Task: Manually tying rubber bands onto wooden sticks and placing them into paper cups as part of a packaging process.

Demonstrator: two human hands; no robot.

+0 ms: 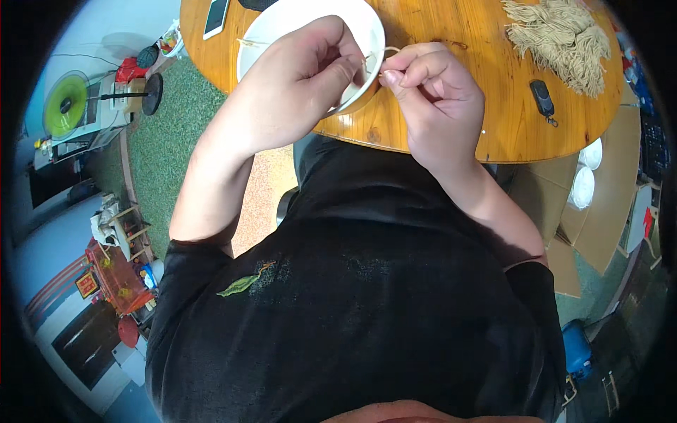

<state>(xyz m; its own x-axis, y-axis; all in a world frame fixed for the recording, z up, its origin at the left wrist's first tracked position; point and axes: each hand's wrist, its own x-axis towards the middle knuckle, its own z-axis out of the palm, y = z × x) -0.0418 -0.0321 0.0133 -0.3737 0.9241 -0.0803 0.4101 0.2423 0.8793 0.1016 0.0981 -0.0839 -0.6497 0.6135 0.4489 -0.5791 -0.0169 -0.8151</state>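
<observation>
Over a white bowl (368, 21) at the table's near edge, my left hand (303, 88) is closed, thumb pressed to the curled fingers. What lies between those fingertips is mostly hidden; a bit of pale strand shows beside them. Just right of the bowl's rim, my right hand (444, 99) pinches a thin beige cord (392, 49) between thumb and forefinger. The fingertips of both hands are close together but apart. A thin straw-coloured strand (252, 44) lies across the bowl's left rim.
A heap of beige yarn (560, 42) lies on the round wooden table (486, 137) at the far right, with a black key fob (542, 97) nearer me. A white phone (216, 17) rests at the far left. A green fan (65, 104) stands off to the left.
</observation>
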